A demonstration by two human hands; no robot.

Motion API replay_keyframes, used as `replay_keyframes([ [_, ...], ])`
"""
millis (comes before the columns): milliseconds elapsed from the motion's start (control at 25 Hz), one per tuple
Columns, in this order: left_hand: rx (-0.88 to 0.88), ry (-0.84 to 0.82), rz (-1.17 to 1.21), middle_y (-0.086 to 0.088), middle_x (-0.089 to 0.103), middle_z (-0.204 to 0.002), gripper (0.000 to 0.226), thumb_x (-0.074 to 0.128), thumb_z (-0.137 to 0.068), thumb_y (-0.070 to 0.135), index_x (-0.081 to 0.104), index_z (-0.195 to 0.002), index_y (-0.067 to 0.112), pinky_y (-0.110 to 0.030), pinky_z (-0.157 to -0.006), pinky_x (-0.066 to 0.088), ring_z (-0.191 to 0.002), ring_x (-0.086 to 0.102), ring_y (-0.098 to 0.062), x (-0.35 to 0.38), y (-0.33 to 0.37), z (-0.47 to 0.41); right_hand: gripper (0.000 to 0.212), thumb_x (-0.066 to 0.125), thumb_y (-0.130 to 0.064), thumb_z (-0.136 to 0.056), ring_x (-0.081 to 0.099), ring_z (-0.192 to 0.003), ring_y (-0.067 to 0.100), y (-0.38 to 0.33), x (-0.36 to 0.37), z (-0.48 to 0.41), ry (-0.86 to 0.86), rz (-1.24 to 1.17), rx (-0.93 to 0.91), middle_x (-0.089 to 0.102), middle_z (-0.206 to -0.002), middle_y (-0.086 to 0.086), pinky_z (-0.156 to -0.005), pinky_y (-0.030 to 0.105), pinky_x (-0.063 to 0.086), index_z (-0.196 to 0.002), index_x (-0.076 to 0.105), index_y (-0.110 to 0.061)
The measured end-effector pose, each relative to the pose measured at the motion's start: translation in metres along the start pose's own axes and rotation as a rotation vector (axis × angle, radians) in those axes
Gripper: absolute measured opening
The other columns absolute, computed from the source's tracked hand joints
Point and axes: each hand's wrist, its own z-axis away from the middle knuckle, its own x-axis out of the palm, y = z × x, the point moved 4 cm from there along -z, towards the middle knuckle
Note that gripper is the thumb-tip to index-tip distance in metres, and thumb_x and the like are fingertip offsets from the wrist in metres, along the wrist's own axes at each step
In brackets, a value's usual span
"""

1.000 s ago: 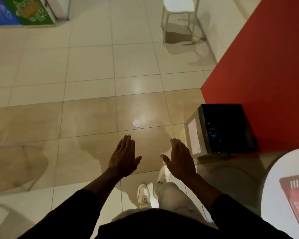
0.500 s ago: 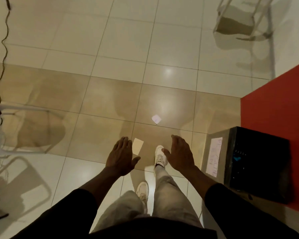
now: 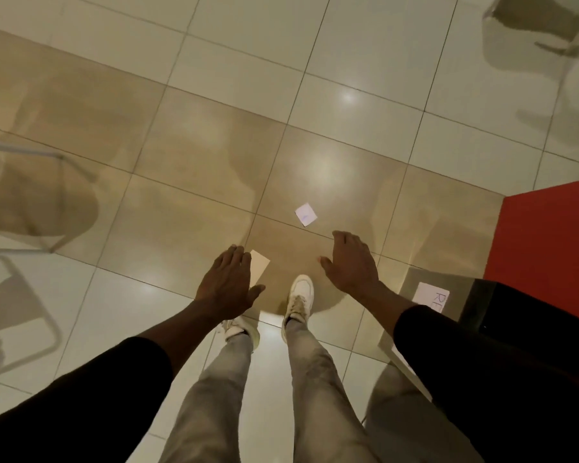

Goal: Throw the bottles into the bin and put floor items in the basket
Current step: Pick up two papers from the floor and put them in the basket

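The left hand and right hand hover palm-down, fingers loosely spread, holding nothing. A small white square paper scrap lies on the glossy beige tiled floor just beyond the right hand. A cream rectangular card shows partly behind the left hand. A black box-shaped bin stands at the right.

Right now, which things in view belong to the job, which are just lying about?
Job: paper square, cream card on floor; black bin; left hand, right hand, both empty.
Not job: chair frame, red wall, white shoe.
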Motion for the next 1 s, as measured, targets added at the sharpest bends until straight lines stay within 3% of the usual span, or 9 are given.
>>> replay_keyframes([
  [160,-0.036,-0.039,0.016,-0.023,0.04,-0.161,0.08,0.056,-0.101,0.058,0.038,-0.152,0.0,-0.048,-0.126,0.031,-0.154,0.032,-0.038,0.07,-0.05,-0.068,0.06,0.063,-0.047,-0.095,0.054,-0.124,0.032,0.008,0.066,-0.075,-0.021,0.023,-0.003,0.058,-0.134,0.014,-0.106,0.043,0.043,-0.138,0.048,-0.006],
  [320,-0.025,-0.128,-0.017,-0.014,0.055,-0.139,0.064,0.058,-0.098,0.059,0.049,-0.136,0.007,-0.043,-0.111,0.042,-0.132,0.05,-0.032,0.161,-0.092,-0.14,0.061,0.063,-0.047,-0.095,0.055,-0.123,0.033,0.023,0.159,-0.148,-0.072,0.06,-0.004,0.058,-0.134,0.015,-0.104,0.045,0.046,-0.139,0.048,-0.007],
  [560,-0.054,-0.198,-0.062,-0.013,0.055,-0.139,0.062,0.06,-0.097,0.055,0.049,-0.137,0.009,-0.044,-0.106,0.044,-0.128,0.052,-0.032,0.306,-0.137,-0.255,0.06,0.063,-0.044,-0.095,0.055,-0.118,0.037,0.053,0.302,-0.271,-0.156,0.177,-0.009,0.056,-0.131,0.018,-0.095,0.047,0.047,-0.138,0.046,-0.007],
  [800,-0.258,-0.196,0.001,-0.013,0.052,-0.135,0.076,0.077,-0.086,0.055,0.045,-0.135,0.007,-0.045,-0.098,0.051,-0.121,0.057,-0.033,0.399,-0.155,-0.319,0.061,0.065,-0.035,-0.094,0.047,-0.127,0.041,0.083,0.373,-0.373,-0.165,0.041,0.174,0.048,-0.134,0.023,-0.097,0.046,0.046,-0.14,0.041,-0.002],
  [1000,-0.422,-0.096,-0.024,-0.009,0.05,-0.122,0.094,0.09,-0.066,0.065,0.043,-0.124,0.009,-0.038,-0.084,0.056,-0.107,0.059,-0.027,0.422,-0.152,-0.336,0.071,0.079,-0.035,-0.083,0.049,-0.124,0.038,0.098,0.395,-0.416,-0.026,0.086,0.272,0.047,-0.132,0.02,-0.091,0.046,0.049,-0.135,0.041,-0.005],
])
